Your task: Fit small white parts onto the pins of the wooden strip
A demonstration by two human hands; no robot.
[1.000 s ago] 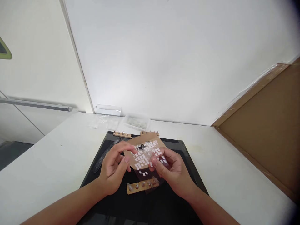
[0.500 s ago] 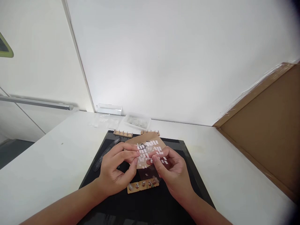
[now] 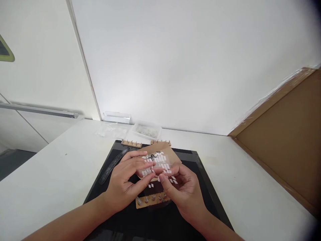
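Note:
Between my two hands is a clear sheet (image 3: 164,160) dotted with small white pieces, held over the black mat. My left hand (image 3: 127,177) pinches its left side between thumb and fingers. The thumb and forefinger of my right hand (image 3: 184,184) close on its lower right part. Brown paper (image 3: 170,151) shows behind the sheet. Just below it, a wooden strip (image 3: 152,199) with several round, shiny items lies on the mat; its right end is partly covered by the sheet or my right hand.
A dark curved file (image 3: 114,166) lies at the mat's (image 3: 175,221) left. Two more strips (image 3: 131,144) (image 3: 160,143) sit at its back edge. Behind are a clear tray (image 3: 146,131) and plastic bags (image 3: 111,130). Cardboard (image 3: 283,134) stands at right.
The clear sheet has shifted slightly down and tilted. The fingers of my left hand reach farther over it, and the brown paper has moved a little to the right.

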